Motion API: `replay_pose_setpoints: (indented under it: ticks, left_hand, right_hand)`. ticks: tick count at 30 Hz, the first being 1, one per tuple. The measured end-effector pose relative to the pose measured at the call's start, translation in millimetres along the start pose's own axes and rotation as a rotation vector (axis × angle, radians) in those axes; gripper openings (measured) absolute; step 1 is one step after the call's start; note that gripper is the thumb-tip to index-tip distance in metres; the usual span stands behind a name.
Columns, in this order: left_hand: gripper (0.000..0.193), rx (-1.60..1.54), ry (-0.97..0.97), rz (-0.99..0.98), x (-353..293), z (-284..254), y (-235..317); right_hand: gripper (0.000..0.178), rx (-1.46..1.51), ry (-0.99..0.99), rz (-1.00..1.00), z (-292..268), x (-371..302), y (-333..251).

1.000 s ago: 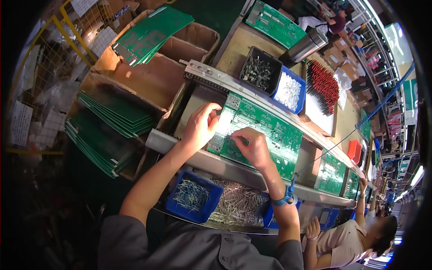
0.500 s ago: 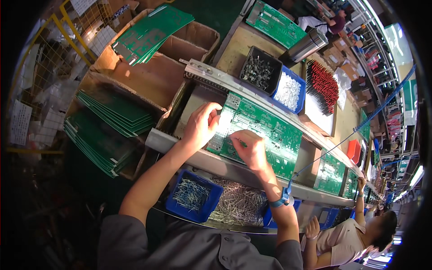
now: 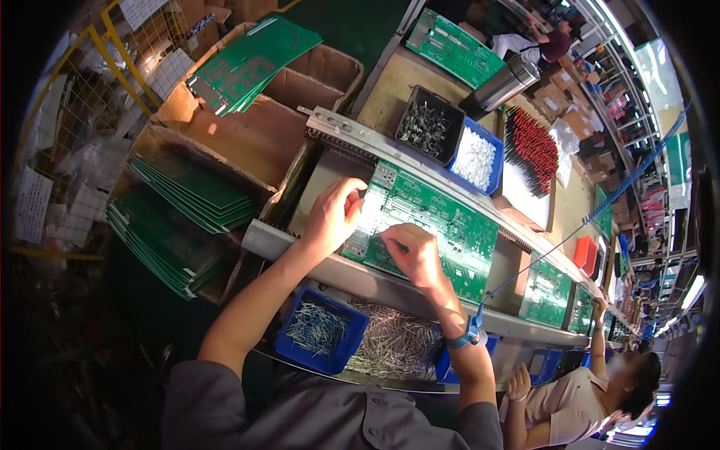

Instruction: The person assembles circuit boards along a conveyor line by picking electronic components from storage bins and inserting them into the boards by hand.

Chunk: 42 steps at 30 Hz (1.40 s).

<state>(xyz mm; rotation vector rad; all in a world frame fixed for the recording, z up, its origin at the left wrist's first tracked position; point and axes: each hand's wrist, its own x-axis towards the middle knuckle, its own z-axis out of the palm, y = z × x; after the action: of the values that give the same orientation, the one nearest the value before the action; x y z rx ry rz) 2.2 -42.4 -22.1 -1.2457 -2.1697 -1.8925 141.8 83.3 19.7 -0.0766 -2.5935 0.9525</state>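
Note:
A green circuit board (image 3: pixel 457 232) lies in the rail track in front of me, brightly lit at its left part. My left hand (image 3: pixel 334 216) hovers at the board's left end, fingers curled and pinched together. My right hand (image 3: pixel 415 253) is over the left part of the board with thumb and forefinger pinched, and a blue wrist strap (image 3: pixel 469 334) circles that wrist. Whatever either pinch holds is too small or hidden to make out. Below the rail, a blue bin (image 3: pixel 360 341) holds thin wire-leaded parts, beside a heap of pale leaded parts (image 3: pixel 396 341).
Beyond the rail stand a black bin (image 3: pixel 430 124), a blue tray of white parts (image 3: pixel 478 154), red-topped parts (image 3: pixel 534 146) and a steel flask (image 3: pixel 504 84). At left, cardboard boxes (image 3: pixel 232 142) hold stacked boards (image 3: pixel 255 64). A coiled blue cord (image 3: pixel 634 180) crosses right; a co-worker (image 3: pixel 570 409) sits there.
The view has shifted slightly, so the board and bins sit a little farther left and lower. Both hands keep nearly the same pose over the board.

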Motion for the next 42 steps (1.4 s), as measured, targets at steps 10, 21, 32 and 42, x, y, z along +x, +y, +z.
replay_pose_setpoints:
  ticks: [10, 21, 32, 42]
  left_hand:
    - [0.026, 0.001, 0.008, -0.006, 0.9, 1.1, -3.6]
    - [0.028, 0.03, -0.035, -0.097, 2.8, -0.2, 1.0]
    - [0.024, -0.045, -0.032, -0.039, -4.8, 2.3, -3.7]
    - [0.026, 0.061, 0.025, 0.105, -3.7, 10.1, -16.6]
  right_hand:
    - [0.014, 0.014, -0.008, -0.017, -0.9, 1.3, 0.8]
    - [0.015, -0.011, -0.386, 0.09, -5.7, 33.3, 6.8]
    - [0.01, 0.088, -0.878, 0.33, 1.9, 70.6, 33.9]
    - [0.028, -0.32, -0.488, 0.027, -133.1, 148.6, -108.6]
